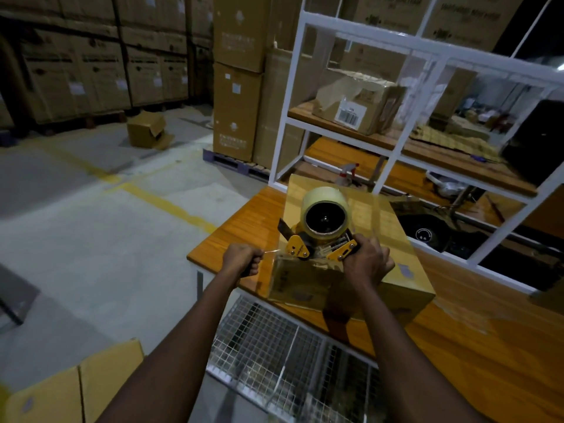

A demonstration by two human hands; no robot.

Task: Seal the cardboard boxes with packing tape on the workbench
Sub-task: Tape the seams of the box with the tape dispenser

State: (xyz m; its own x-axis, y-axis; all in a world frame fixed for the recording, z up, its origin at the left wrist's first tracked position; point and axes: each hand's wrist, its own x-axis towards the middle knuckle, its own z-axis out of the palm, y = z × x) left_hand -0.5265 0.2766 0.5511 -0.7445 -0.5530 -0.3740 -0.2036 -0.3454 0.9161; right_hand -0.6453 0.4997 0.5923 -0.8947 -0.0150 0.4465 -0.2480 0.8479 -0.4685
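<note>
1. Cardboard box (378, 218): on the bench (244, 227), near its corner.
2. Tape dispenser (325, 221): atop the box, my right hand (367, 257) curled round its handle.
3. My left hand (242, 259): fisted, pinching the drawn-out tape end (271, 251).

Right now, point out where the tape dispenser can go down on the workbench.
Bare orange wooden workbench lies left of the brown cardboard box, to the bench corner, and right of it along the near edge. Behind the box, the white metal rack and white spray bottle crowd it.
</note>
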